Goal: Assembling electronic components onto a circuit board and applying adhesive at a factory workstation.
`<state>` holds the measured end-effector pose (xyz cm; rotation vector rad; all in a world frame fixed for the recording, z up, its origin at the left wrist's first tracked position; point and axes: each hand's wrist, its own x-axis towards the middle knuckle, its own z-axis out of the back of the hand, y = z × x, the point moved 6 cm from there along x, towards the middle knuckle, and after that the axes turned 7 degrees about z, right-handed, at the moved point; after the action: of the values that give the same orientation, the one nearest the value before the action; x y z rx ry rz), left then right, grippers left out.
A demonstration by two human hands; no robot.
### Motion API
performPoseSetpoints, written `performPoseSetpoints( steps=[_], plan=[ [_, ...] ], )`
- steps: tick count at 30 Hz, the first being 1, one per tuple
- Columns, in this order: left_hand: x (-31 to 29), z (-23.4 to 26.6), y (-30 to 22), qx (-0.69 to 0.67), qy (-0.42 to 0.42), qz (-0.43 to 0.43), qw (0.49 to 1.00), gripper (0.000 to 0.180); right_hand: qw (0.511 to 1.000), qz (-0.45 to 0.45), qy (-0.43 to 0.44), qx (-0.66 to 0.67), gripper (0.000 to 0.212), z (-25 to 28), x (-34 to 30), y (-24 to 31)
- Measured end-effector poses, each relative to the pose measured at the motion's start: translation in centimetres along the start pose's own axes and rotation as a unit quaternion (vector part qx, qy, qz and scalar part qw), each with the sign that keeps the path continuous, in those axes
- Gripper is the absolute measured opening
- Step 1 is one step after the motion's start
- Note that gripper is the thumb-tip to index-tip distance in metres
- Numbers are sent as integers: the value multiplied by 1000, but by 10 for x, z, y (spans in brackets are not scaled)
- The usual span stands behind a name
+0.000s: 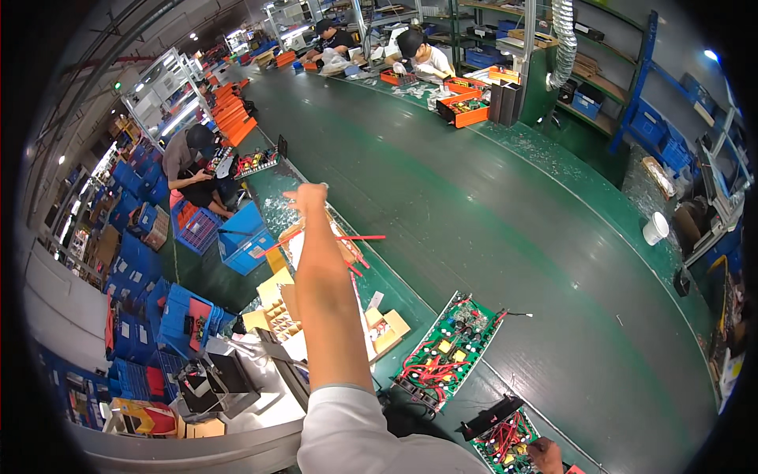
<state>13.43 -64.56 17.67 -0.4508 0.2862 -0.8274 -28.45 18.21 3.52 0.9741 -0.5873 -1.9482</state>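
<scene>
My left arm stretches far forward, and my left hand [306,197] is over the bench strip beside the conveyor. Its fingers point left, apart, with nothing visible in them. Red rods or tubes [359,237] and a cardboard tray lie below it, beside my forearm. At the lower right my right hand [545,455] is at the edge of a green circuit board [505,439] with red wires and a black end plate [491,417]. Its fingers are curled; what they grip is hidden. A larger wired circuit board [450,351] lies just ahead on the belt's near edge.
The green conveyor [474,213] curves away ahead. Cardboard boxes [385,330] and a divided carton [280,316] stand left. Blue crates [243,237] sit on the floor. A seated person [189,158] works at left; two others [426,59] work across the belt. A white bucket [655,228] stands right.
</scene>
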Motion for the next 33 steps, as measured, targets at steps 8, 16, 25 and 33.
performPoseSetpoints(
  steps=[8,16,25,33],
  plan=[
    [-228,-89,-61,-317,2,-144,937,19,993,-99,-66,13,19,13,-25,-1],
    [-698,-127,87,-298,649,-533,453,12,993,-75,-82,-49,27,7,-53,1],
    [-781,-89,280,-23,795,-555,244,40,985,-169,-39,24,29,9,-62,42],
    [-772,-103,287,-15,771,-596,224,18,982,-154,-63,90,14,-29,-53,20]
  ],
)
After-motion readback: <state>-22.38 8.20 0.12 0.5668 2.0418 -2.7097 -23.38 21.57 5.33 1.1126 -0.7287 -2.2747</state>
